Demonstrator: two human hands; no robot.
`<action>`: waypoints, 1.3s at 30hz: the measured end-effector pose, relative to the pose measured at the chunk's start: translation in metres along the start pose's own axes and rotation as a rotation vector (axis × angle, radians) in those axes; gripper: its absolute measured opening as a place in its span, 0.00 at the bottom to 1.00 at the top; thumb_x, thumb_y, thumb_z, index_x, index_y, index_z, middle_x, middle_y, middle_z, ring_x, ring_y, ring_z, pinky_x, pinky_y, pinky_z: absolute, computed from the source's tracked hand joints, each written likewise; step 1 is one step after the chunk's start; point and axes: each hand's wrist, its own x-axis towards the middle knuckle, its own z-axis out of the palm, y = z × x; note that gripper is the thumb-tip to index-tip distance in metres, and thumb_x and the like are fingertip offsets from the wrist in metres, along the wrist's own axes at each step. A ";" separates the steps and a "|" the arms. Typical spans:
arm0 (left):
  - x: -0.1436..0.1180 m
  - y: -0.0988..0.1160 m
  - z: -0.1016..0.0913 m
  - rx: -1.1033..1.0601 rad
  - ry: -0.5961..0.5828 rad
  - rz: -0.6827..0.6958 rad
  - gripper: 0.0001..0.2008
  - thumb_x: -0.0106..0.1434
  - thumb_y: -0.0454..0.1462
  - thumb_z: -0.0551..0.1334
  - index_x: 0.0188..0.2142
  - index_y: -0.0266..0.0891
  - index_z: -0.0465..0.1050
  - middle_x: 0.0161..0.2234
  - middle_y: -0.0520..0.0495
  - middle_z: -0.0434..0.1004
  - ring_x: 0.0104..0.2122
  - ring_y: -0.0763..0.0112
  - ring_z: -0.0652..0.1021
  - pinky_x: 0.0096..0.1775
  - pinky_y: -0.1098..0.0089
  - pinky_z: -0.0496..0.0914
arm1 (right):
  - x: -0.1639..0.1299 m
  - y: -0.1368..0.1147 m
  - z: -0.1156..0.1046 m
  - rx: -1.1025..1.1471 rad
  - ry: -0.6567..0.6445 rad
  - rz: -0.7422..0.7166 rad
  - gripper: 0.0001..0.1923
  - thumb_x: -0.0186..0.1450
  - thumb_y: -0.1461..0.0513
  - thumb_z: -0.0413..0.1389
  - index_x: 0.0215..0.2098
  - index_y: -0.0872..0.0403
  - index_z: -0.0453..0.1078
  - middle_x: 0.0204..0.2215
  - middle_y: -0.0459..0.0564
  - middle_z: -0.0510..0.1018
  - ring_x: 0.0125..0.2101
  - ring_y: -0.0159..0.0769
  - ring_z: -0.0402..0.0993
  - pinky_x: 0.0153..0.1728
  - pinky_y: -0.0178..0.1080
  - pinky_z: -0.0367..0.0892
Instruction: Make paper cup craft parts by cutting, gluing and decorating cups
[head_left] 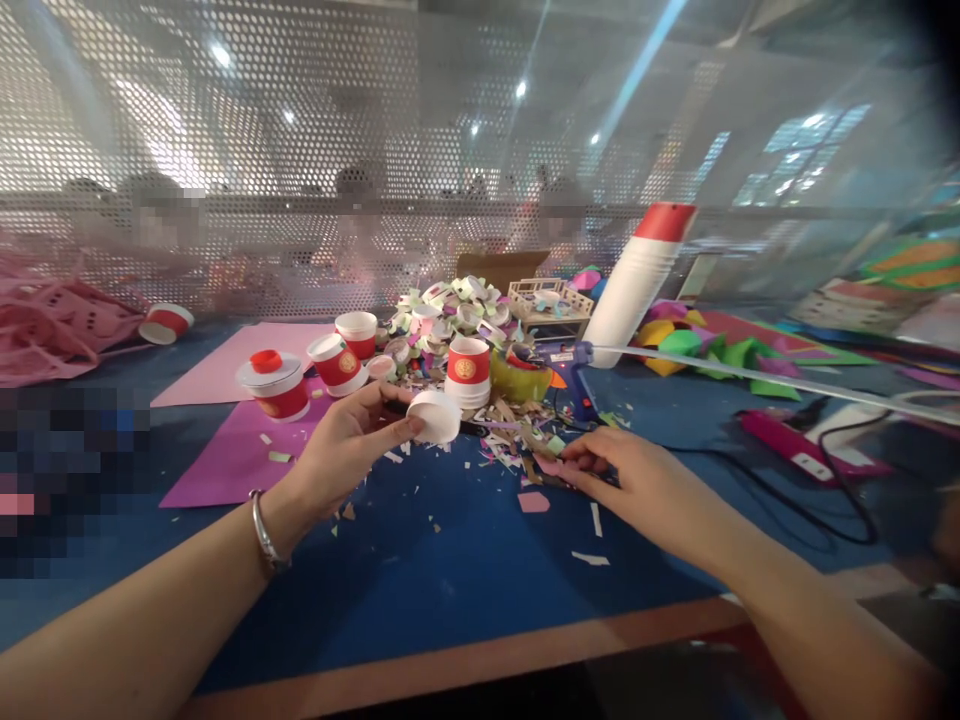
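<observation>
In front of the hot-glue gun [579, 385], the right hand [628, 465] blocks; nearer the viewer and leftward, the blue tabletop [450, 580] gives room. A red-and-white paper cup [468, 368] obstructs left of the gun, a tall cup stack [634, 285] behind, a long glue stick [750, 374] and black cable [697, 451] rightward.

The round piece [436, 418] I am holding is showing plain white. The nearby cup [466, 370] is carrying a red band (white below) with a round gold emblem. My tabletop [450, 590] is presenting blue; one flat sheet [225, 455] is showing purple; the glue gun [579, 388] is showing blue and orange.
</observation>
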 end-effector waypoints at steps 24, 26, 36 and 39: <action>-0.004 -0.002 0.002 0.222 -0.187 0.042 0.11 0.62 0.40 0.70 0.42 0.39 0.74 0.37 0.49 0.78 0.38 0.69 0.77 0.42 0.68 0.70 | 0.026 -0.086 -0.025 0.748 -0.175 -0.149 0.10 0.63 0.57 0.66 0.31 0.53 0.72 0.26 0.42 0.73 0.26 0.27 0.67 0.28 0.32 0.64; -0.004 -0.002 0.003 0.239 -0.185 0.059 0.11 0.62 0.40 0.70 0.42 0.40 0.75 0.38 0.48 0.78 0.39 0.68 0.77 0.43 0.68 0.71 | 0.029 -0.087 -0.024 0.742 -0.188 -0.160 0.10 0.63 0.57 0.66 0.32 0.53 0.72 0.26 0.42 0.73 0.25 0.27 0.67 0.27 0.32 0.63; -0.006 -0.001 0.003 0.343 -0.234 0.103 0.13 0.63 0.43 0.70 0.43 0.39 0.75 0.41 0.45 0.79 0.43 0.63 0.78 0.47 0.63 0.71 | 0.035 -0.088 -0.019 0.744 -0.280 -0.166 0.11 0.64 0.56 0.65 0.32 0.53 0.72 0.25 0.41 0.73 0.24 0.26 0.66 0.26 0.32 0.61; -0.006 0.000 0.004 0.354 -0.241 0.116 0.12 0.63 0.42 0.69 0.43 0.39 0.76 0.41 0.45 0.80 0.43 0.63 0.78 0.48 0.63 0.71 | 0.034 -0.088 -0.020 0.747 -0.284 -0.164 0.11 0.64 0.55 0.65 0.32 0.53 0.71 0.25 0.41 0.73 0.25 0.27 0.66 0.26 0.33 0.61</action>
